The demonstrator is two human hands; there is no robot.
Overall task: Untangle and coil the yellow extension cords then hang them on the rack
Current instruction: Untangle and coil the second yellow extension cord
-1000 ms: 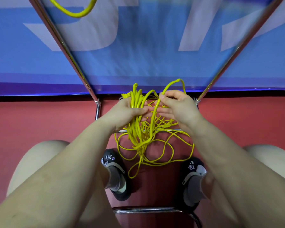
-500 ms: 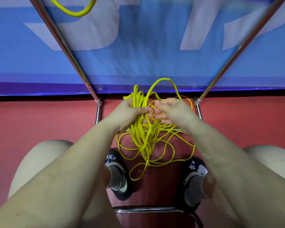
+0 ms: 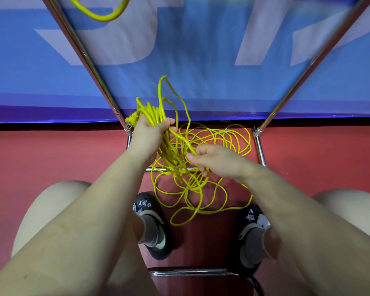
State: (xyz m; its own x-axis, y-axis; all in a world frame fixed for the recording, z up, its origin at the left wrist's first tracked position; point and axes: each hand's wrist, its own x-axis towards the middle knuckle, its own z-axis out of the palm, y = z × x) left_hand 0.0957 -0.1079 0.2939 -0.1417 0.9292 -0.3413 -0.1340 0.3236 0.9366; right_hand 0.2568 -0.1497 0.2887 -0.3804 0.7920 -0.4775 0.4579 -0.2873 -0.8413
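Observation:
A tangled yellow extension cord hangs in front of me, its loose loops spreading down onto the red floor between my feet. My left hand grips a thick bundle of gathered strands, which stick up above the fist. My right hand is lower and to the right, its fingers curled round a few strands of the tangle. The chrome rack rises in two slanted poles on either side. Another yellow cord loop hangs at the top left by the left pole.
A blue banner with white letters stands right behind the rack. Chrome base bars frame the floor area. My two dark shoes stand either side of the cord, and a chair rail runs below them.
My right hand has dropped down and to the right, away from the left hand. A strand now stands higher above the bundle, and loops have spread out to the right.

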